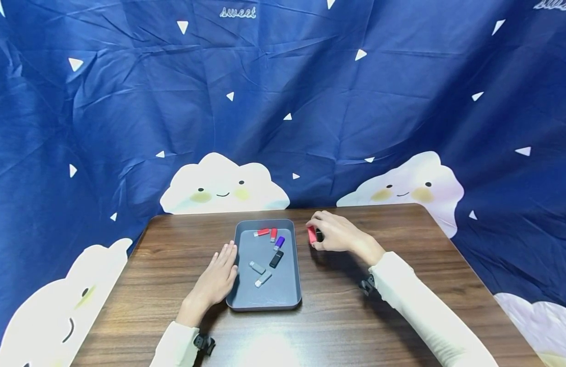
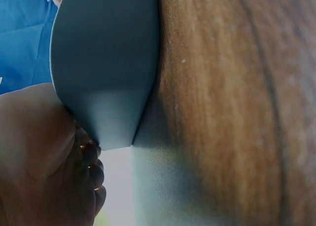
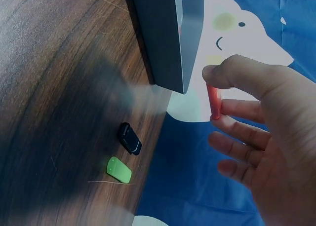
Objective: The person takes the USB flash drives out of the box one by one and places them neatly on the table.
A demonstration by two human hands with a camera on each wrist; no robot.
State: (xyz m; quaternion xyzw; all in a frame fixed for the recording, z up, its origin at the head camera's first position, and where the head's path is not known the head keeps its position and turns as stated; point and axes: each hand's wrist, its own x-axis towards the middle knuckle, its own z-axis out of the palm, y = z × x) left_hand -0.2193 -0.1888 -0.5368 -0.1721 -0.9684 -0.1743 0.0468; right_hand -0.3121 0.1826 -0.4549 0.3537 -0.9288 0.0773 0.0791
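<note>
Red and small, a USB stick (image 1: 312, 234) is pinched in the right hand (image 1: 334, 233) just right of the grey tray (image 1: 289, 298) on the desk (image 1: 388, 300) — the left hand (image 1: 216, 280) rests flat, fingers straight, against the tray's left rim.

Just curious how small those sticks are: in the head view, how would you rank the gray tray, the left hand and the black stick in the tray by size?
Largest to smallest:
1. gray tray
2. left hand
3. black stick
</note>
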